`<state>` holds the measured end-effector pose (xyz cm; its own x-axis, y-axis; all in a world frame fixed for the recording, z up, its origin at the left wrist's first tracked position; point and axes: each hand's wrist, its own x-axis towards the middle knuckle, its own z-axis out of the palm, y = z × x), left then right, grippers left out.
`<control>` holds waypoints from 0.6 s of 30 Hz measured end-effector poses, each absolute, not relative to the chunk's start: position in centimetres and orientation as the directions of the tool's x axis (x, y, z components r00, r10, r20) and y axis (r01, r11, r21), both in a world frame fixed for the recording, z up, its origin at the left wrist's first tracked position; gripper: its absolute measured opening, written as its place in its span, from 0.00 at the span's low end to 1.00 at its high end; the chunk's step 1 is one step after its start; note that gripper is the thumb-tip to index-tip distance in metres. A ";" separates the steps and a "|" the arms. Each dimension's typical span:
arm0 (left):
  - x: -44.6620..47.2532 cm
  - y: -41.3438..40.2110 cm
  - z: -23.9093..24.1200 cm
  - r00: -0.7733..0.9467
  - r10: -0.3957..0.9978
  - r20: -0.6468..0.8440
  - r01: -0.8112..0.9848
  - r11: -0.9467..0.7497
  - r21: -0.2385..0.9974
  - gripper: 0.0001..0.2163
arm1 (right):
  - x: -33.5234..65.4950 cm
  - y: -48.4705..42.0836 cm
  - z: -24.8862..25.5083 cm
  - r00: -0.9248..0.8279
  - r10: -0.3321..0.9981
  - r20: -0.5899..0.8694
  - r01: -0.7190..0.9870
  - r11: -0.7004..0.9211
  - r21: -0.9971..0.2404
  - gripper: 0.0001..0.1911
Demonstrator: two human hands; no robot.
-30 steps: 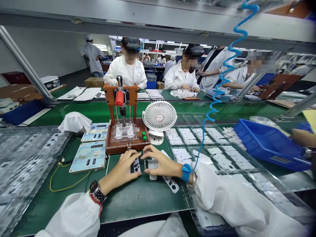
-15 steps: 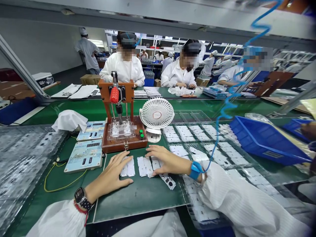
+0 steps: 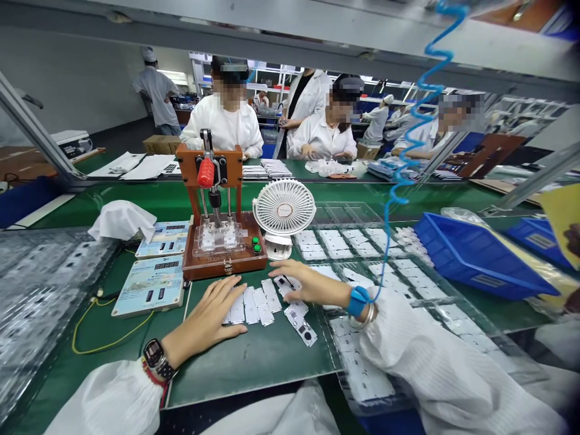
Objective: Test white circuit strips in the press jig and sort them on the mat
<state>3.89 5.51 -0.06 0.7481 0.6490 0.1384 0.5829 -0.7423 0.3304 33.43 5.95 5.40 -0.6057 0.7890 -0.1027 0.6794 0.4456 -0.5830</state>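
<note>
My left hand (image 3: 209, 315) lies flat with its fingers spread. Its fingertips rest at the left end of a row of small white circuit boards (image 3: 251, 306), partly covering the first ones. To the right, my right hand (image 3: 306, 281) has its thumb and fingers apart around a board with dark parts (image 3: 283, 284); whether it presses on that board is hard to see. Just below this hand, a board with a round black part (image 3: 301, 327) lies slanted, overlapping another. A blue strap (image 3: 359, 300) circles my right wrist, joined to a coiled blue cord (image 3: 405, 158).
Behind my hands stands a lever press (image 3: 222, 241) beside a white fan (image 3: 284, 208). Two counter boxes (image 3: 149, 285) with a yellow wire sit left. Clear trays of white boards (image 3: 362, 362) and a blue bin (image 3: 475, 257) fill the right. Co-workers (image 3: 226, 124) sit opposite.
The boards between my hands have spread into a fanned row. A board with dark parts now shows beneath my right fingers. Another person stands behind the opposite bench.
</note>
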 end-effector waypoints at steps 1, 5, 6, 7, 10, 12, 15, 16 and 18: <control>4.1 5.4 0.0 0.759 0.633 0.149 0.572 -0.759 0.310 0.32 | 34.0 5.9 5.8 -0.587 0.801 -0.116 0.702 0.432 -0.566 0.27; 6.0 4.8 0.8 0.833 0.527 0.165 0.480 -0.839 0.255 0.31 | 35.3 5.5 6.5 -0.585 0.788 -0.192 0.757 0.445 -0.479 0.26; 6.7 4.7 0.9 0.848 0.504 0.164 0.459 -0.853 0.247 0.31 | 35.2 5.4 6.3 -0.589 0.782 -0.202 0.763 0.456 -0.458 0.27; 7.4 4.6 1.0 0.858 0.488 0.160 0.446 -0.862 0.240 0.31 | 35.1 5.3 6.1 -0.592 0.779 -0.205 0.767 0.467 -0.440 0.28; 8.9 4.7 0.9 0.858 0.499 0.122 0.465 -0.856 0.225 0.30 | 34.6 5.3 5.4 -0.582 0.786 -0.209 0.783 0.470 -0.408 0.28; 9.4 4.9 0.6 0.844 0.527 0.101 0.496 -0.838 0.228 0.28 | 34.5 5.4 5.1 -0.567 0.798 -0.205 0.793 0.462 -0.398 0.28; 9.3 5.2 0.3 0.835 0.541 0.106 0.505 -0.828 0.245 0.25 | 34.3 5.9 4.7 -0.554 0.815 -0.168 0.795 0.460 -0.395 0.27; 9.2 5.3 0.2 0.835 0.539 0.109 0.502 -0.828 0.248 0.24 | 34.2 6.0 4.5 -0.560 0.815 -0.151 0.788 0.467 -0.401 0.27; 8.8 5.4 0.2 0.832 0.542 0.118 0.503 -0.827 0.250 0.24 | 34.0 6.4 4.3 -0.585 0.803 -0.114 0.756 0.490 -0.434 0.25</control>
<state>8.80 5.42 0.24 0.8324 0.5415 0.1181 0.5029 -0.8275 0.2497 33.95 6.37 4.25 -0.5854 0.8027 -0.1140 0.7561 0.4897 -0.4343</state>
